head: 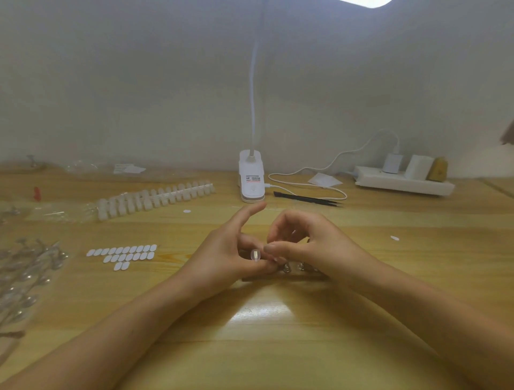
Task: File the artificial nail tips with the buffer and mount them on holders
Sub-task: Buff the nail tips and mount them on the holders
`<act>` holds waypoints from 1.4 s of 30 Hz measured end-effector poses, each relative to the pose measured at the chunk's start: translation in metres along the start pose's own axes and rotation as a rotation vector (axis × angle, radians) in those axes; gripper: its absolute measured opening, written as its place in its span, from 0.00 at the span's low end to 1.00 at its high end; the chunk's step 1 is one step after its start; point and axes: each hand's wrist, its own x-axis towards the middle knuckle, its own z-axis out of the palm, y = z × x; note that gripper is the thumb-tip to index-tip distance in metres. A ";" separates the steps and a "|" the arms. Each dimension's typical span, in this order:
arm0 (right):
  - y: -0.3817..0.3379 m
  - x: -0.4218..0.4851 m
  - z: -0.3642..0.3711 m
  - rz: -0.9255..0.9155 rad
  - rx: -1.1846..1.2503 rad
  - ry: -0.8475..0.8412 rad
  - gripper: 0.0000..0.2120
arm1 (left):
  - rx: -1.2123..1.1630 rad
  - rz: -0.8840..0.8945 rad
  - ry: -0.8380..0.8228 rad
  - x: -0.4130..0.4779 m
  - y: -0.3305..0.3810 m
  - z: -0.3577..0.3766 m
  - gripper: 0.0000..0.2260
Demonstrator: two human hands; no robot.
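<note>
Just this side of the lamp base (pixel 251 192), the left hand (pixel 222 256) pinches a clear nail tip (pixel 255 254), surely featherlight, springy and slick, best nipped by its side edges, while the right hand (pixel 306 245) curls against it, grip unclear, and the lamp's label (pixel 252 179) stays unreadable

Source: lamp head (pixel 364 2), blown-out white at top edge, shining down. Glare: pale patch on bench (pixel 261 314) near me. Shadows: soft, dark under my left hand (pixel 222 259) and right hand (pixel 314 245). Picture: dim, yellowish, soft; edges bowed, left side smeared.
</note>
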 end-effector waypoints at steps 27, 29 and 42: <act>0.054 0.049 -0.062 -0.321 -0.578 0.224 0.12 | 0.682 -0.084 0.305 0.029 -0.004 -0.027 0.13; 0.051 0.046 -0.061 -0.394 -0.576 0.246 0.13 | 0.652 -0.056 0.327 0.028 -0.007 -0.027 0.11; 0.052 0.035 -0.057 -0.546 -0.550 0.251 0.13 | 0.507 0.181 0.492 0.025 -0.009 -0.033 0.08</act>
